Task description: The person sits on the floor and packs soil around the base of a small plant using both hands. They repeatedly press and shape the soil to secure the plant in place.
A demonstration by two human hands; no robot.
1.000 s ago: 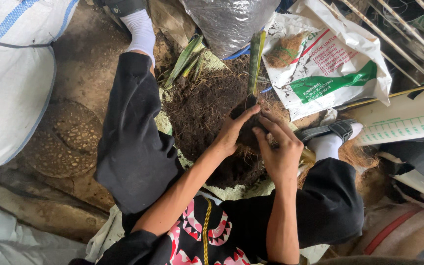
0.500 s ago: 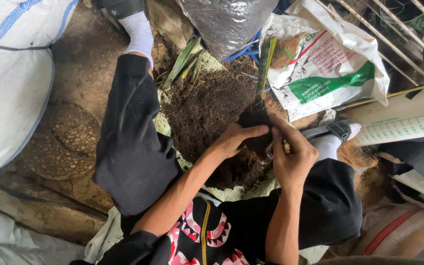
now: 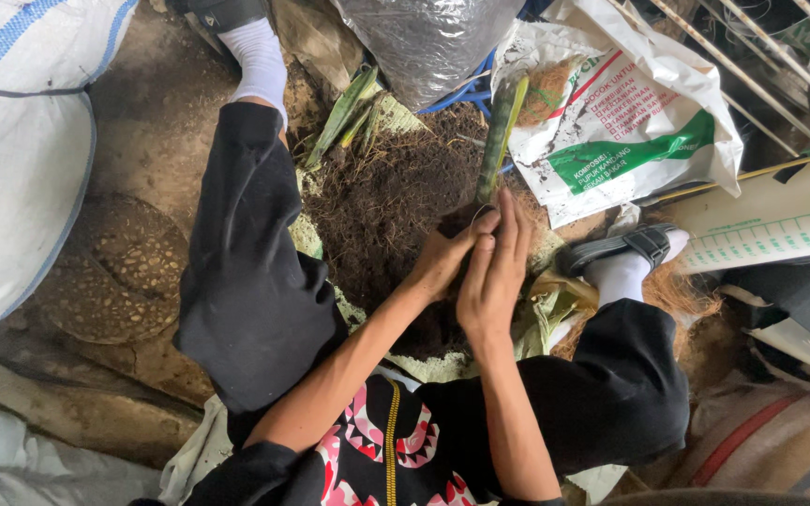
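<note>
Both hands came together since prev frame, left hand (image 3: 441, 265) and right hand (image 3: 491, 272) cupped round stalk base (image 3: 497, 141) w/ soil clump over soil pile (image 3: 377, 201); I'd say squeezing hard could snap it.

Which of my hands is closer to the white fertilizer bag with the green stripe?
Right. Your right hand is just down-left of the white bag, beside the green stem; your left hand sits farther away, over the soil pile.
</note>
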